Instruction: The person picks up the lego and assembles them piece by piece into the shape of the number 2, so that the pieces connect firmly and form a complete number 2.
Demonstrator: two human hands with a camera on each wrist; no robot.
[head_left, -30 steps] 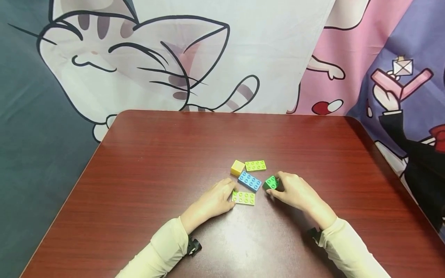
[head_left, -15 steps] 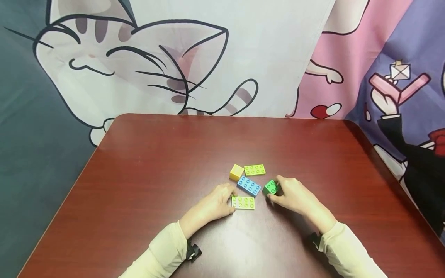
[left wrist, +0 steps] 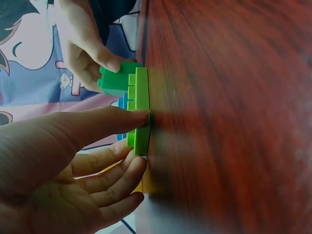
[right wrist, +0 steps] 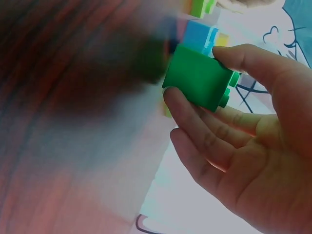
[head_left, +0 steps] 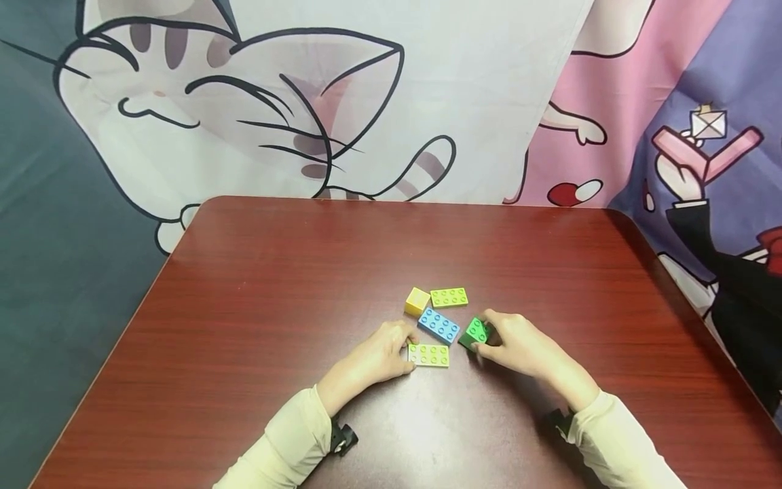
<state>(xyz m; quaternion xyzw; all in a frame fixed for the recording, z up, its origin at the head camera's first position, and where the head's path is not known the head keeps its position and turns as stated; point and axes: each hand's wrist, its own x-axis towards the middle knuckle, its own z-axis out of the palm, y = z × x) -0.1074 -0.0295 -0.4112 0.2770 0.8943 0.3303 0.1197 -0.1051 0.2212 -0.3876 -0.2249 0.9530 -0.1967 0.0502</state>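
My left hand (head_left: pixel 379 353) pinches the left end of a flat lime-green building brick (head_left: pixel 430 355) between thumb and fingers, and this brick lies studs up on the table. To the right, my right hand (head_left: pixel 519 343) holds a dark green block (head_left: pixel 473 331) with thumb and fingertips. That green block (right wrist: pixel 197 78) is tilted in the right wrist view, its studs turned toward the palm. Between the hands and slightly farther back is a blue brick (head_left: pixel 438 325). Behind it sit a yellow block (head_left: pixel 417 301) and a second flat lime-green brick (head_left: pixel 449 297).
All the bricks lie close together on a reddish-brown wooden table (head_left: pixel 293 258). A cloth (head_left: pixel 476 81) printed with a cartoon cat hangs behind the far table edge. Each wrist carries a black strap, the left strap (head_left: pixel 343 438) showing below the cream sleeve.
The green block has tipped and shifted slightly to the left in my right hand. My left hand stays at the near lime-green brick. The head view has shifted slightly.
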